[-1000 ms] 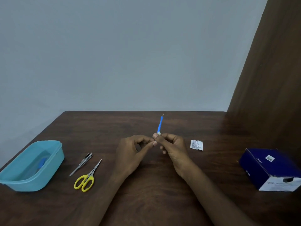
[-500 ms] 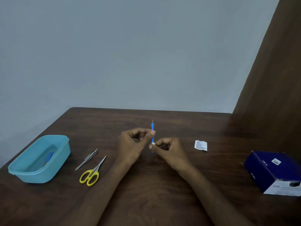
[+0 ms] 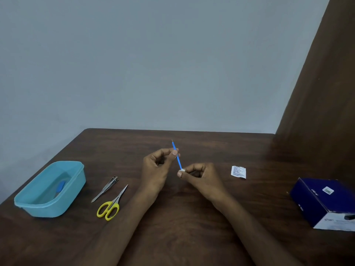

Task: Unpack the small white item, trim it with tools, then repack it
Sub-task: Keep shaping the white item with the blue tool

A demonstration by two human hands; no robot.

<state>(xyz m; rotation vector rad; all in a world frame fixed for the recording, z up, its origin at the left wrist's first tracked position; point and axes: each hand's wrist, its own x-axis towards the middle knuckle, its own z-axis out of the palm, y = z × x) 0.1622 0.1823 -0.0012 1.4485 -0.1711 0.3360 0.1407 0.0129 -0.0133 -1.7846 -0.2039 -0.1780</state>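
Compared with the frame half a second earlier, the blue stick has tilted: it then stood nearly upright between the two hands, and it now leans with its fine top tip toward the upper left and its lower end toward the lower right. The left hand has risen slightly and pinches the upper part of the stick between thumb and curled fingers. The right hand has moved lower and pinches the small white item at the stick's lower end, thumb and forefinger clamped together on it. Both hands hover above the dark wooden table, near its centre. The other objects lie in the same arrangement as before: the white printed sachet lies flat to the right of the right hand, well apart from it; the nail clipper and the yellow-handled scissors lie side by side to the left of the left forearm; the teal plastic tub stands at the table's left edge. The dark blue box at the right is cut off by the frame edge, and its print is too small to read. A blue object inside the tub cannot be identified. Most of the white item is hidden by the fingers, so its shape cannot be made out.
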